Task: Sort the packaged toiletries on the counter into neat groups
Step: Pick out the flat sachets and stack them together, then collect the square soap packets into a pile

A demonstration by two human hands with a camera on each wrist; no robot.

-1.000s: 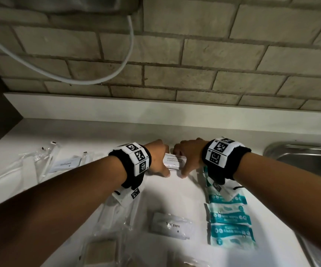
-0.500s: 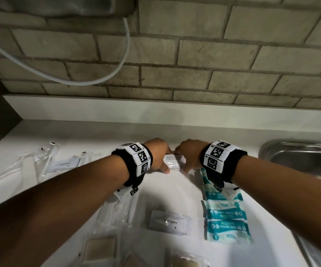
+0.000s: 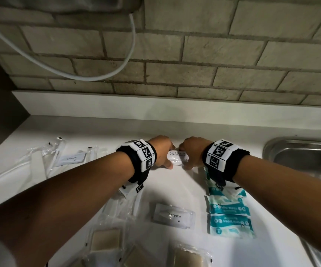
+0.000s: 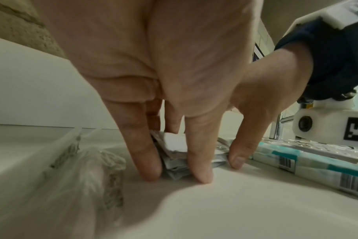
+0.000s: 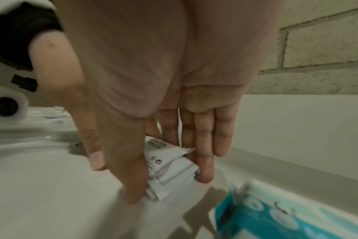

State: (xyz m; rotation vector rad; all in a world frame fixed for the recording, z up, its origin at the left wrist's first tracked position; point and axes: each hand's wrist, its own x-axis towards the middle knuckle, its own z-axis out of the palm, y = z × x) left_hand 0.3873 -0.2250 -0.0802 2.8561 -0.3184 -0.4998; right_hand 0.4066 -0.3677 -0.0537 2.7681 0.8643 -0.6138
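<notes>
Little has moved: both hands stay at the sachets near the table's back. Left hand and right hand pinch the stack's ends, probably squaring it beside the wipes.

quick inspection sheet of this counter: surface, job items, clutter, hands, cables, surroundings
surface: white counter, lit patch in the middle, dim at the edges
job's things: shampoo sachets stacked between both hands; teal wipes packs in a row at right; toothpaste packet centre; clear-wrapped items at left; soap bars near edge
clutter: nothing seen
grippers: left hand and right hand pinch the stack's ends
cables: white cable looping on the wall
surroundings: brick wall; steel sink at right
</notes>
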